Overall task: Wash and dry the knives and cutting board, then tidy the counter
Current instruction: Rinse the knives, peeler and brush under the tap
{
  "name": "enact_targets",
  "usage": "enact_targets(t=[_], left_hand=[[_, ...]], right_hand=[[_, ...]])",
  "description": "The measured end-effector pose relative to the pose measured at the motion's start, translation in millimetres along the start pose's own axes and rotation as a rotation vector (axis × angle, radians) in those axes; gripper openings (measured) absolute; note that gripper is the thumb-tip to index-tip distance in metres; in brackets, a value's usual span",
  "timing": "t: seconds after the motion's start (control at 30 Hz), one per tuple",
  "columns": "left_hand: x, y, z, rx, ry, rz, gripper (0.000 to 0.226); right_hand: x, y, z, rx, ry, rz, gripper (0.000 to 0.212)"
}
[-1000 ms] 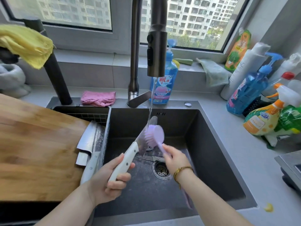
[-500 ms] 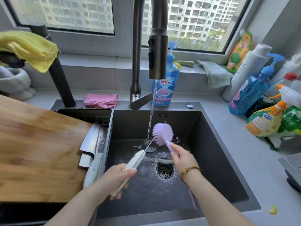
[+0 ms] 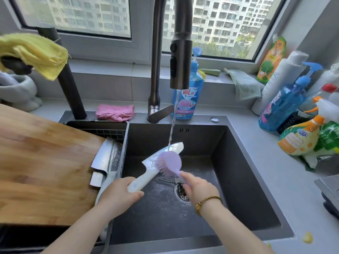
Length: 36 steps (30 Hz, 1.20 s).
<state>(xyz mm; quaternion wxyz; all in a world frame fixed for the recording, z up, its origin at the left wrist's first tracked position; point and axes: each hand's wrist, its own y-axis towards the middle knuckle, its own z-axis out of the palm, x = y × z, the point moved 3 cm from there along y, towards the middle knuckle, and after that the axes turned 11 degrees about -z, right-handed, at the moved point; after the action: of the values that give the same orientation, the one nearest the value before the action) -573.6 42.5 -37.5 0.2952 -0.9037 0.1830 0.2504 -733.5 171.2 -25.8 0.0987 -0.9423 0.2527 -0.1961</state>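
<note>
L hand (image 3: 119, 195) clamped round knife (image 3: 149, 165) handle, blade running up & away to R under tap stream (image 3: 173, 121). R hand (image 3: 200, 187) gripping brush (image 3: 171, 162), bristles on blade mid-length, just ahead of both hands.

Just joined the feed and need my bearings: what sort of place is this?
Probably a home kitchen: a dark sink under a running faucet, a wooden cutting board at its left, and a dish soap bottle behind.
</note>
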Motion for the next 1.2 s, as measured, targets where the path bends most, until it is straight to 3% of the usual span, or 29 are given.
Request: enact_targets(t=[0.1,0.27,0.4,0.47,0.53,0.6,0.7,0.8,0.93,1.2], left_hand=[[-0.2,-3.8,5.6,0.029,0.043,0.028,0.015],[2.2,-2.1,7.9,0.043,0.004,-0.004,0.014],[-1.4,-2.8,8.6,0.050,0.005,0.025,0.014],[-2.1,-3.0,9.7,0.049,0.013,0.031,0.014],[-0.6,-3.0,9.3,0.050,0.009,0.012,0.011],[1.5,-1.9,9.2,0.054,-0.006,0.001,0.018],[0.3,-1.6,9.6,0.060,-0.009,0.020,0.007],[-0.9,-1.8,10.1,0.059,-0.008,0.031,0.008],[-5.2,-3.4,11.4,0.058,0.002,0.038,0.006],[-13.3,-6.2,17.4,0.034,-0.014,0.073,0.008]], right_hand=[[-16.3,4.1,-7.7,-0.048,0.015,0.131,0.046],[8.4,-10.4,9.0,0.044,-0.012,-0.082,0.049],[-14.8,0.4,-3.9,-0.051,0.007,0.101,0.047],[-16.0,0.6,-4.0,-0.001,0.003,0.098,0.047],[-8.3,-2.8,3.2,0.108,0.063,0.018,0.039],[-8.7,-4.5,10.3,0.134,0.206,0.003,0.015],[-27.1,-5.3,8.9,0.005,0.494,0.070,0.024],[-45.1,-11.6,-0.4,-0.079,0.641,0.102,0.013],[-65.7,-22.9,-12.7,-0.197,0.631,0.097,0.019],[-148.3,-49.3,-59.6,-0.449,0.542,0.364,0.028]])
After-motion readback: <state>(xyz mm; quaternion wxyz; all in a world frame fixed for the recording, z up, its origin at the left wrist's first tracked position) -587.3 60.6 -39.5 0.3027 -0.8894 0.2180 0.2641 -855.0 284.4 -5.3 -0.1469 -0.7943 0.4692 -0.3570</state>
